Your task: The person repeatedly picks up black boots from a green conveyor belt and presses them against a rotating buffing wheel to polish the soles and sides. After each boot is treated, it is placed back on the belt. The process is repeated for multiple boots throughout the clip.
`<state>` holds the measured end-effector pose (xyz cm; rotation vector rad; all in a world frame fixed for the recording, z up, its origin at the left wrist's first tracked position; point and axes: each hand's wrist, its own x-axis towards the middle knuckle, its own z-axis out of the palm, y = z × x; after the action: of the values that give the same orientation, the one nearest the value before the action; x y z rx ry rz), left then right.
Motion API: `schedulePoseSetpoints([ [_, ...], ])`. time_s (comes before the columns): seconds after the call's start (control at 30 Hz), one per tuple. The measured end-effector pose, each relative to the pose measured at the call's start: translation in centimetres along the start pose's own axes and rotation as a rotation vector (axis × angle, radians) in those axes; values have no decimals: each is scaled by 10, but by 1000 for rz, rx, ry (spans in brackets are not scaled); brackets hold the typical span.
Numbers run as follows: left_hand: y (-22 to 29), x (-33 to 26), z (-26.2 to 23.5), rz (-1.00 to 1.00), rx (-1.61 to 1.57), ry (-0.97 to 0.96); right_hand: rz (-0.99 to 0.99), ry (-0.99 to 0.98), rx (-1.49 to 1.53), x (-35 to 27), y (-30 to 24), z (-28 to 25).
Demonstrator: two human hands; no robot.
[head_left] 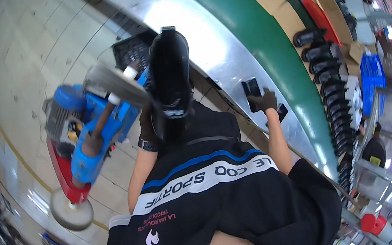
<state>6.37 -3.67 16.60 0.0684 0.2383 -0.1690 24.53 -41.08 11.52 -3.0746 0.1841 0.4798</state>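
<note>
My left hand (pixel 148 125), in a dark glove with a watch at the wrist, is closed on a glossy black boot (pixel 170 70). The boot is held up in front of my body with its pull loop at the far end, and it hides part of that hand's fingers. My right hand (pixel 267 100), also gloved, reaches over the metal ledge (pixel 217 45) and grips a flat, black rectangular object (pixel 251 89), whose kind I cannot make out. Just behind that hand, a second small dark object (pixel 282 111) lies on the ledge.
A blue polishing machine (pixel 85 162) with a buffing wheel (pixel 116 83) stands close to my left hand. Behind the ledge runs a green conveyor belt (pixel 243 29). Past it are a row of black shoes (pixel 338 116), a red box (pixel 319 13) and a blue crate (pixel 371 81).
</note>
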Motion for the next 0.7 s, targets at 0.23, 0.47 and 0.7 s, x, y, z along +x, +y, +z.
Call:
schedulePoseSetpoints([
  [0.23,16,-80,-37,231,-51,-166,63,1,175,14,61,78],
  [0.47,30,-156,-10,607,1158,225,-908,-277,709,-72,-173,-74],
  [0.7,43,-145,-89,-23,673,69,-1780,-795,-221,-190,-284,-221],
])
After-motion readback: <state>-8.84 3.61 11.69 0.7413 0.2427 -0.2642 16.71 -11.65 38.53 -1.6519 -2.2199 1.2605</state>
